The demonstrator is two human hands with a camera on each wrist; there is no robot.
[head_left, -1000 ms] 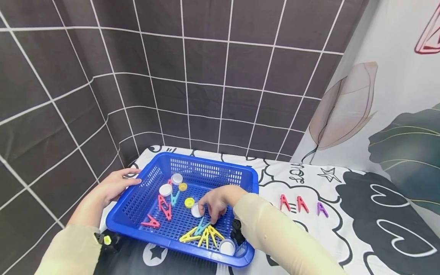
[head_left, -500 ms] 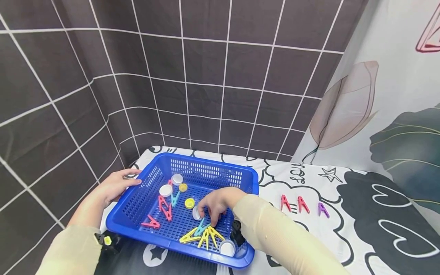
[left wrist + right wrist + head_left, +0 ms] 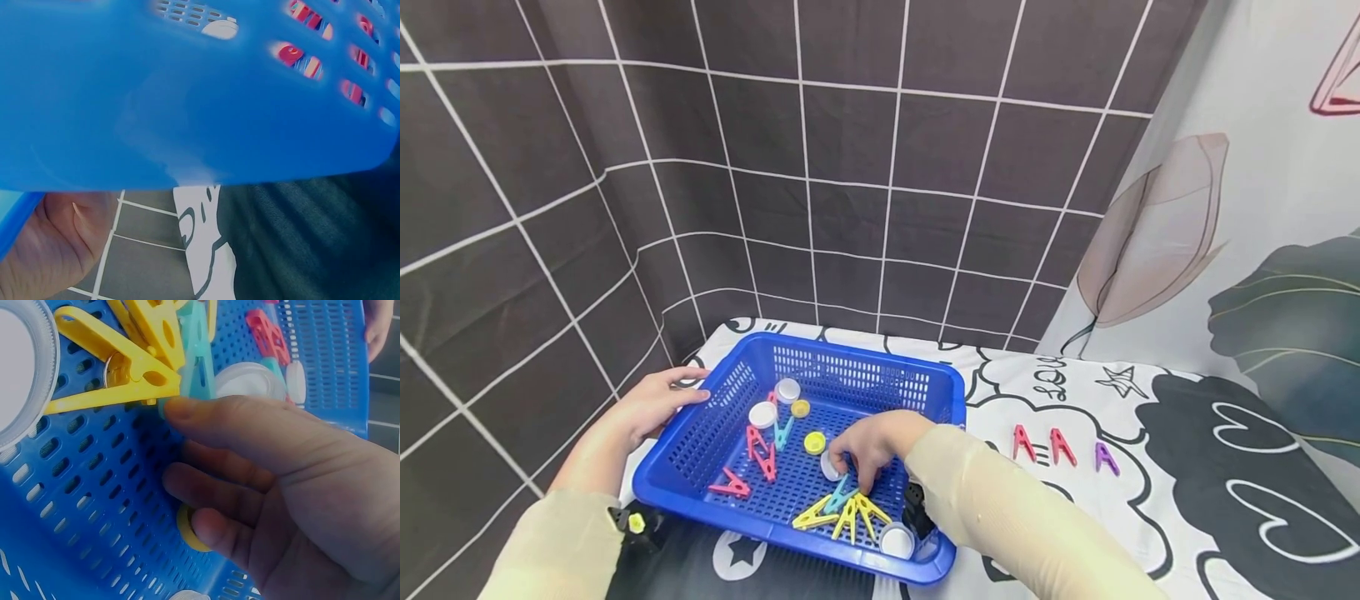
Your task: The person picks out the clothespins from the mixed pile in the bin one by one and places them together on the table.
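A blue mesh basket (image 3: pixel 820 346) holds clothespins and round caps. My left hand (image 3: pixel 655 404) grips its left rim, thumb on top; in the left wrist view, the palm (image 3: pixel 69 231) shows below the basket wall. Inside the basket, my right hand (image 3: pixel 876 446) has its fingertips at the edge of a tilted white cap (image 3: pixel 828 467). In the right wrist view, the thumb overlaps the edge of a teal clothespin (image 3: pixel 197 369) and hides the index finger. Several yellow clothespins (image 3: pixel 119 381) lie close to the thumb, and a yellow cap (image 3: pixel 187 528) shows behind the curled fingers.
Several red clothespins (image 3: pixel 765 462), white caps (image 3: pixel 762 414) and small yellow caps (image 3: pixel 814 442) lie in the basket's left half. A white lid (image 3: pixel 896 541) sits in its near right corner. On the cloth at right lie two red clothespins (image 3: pixel 1060 447) and a purple clothespin (image 3: pixel 1106 457).
The white cap by my right fingertips has gone from lying flat to tilted, as the right hand shifted slightly. My left hand has stayed at the rim.
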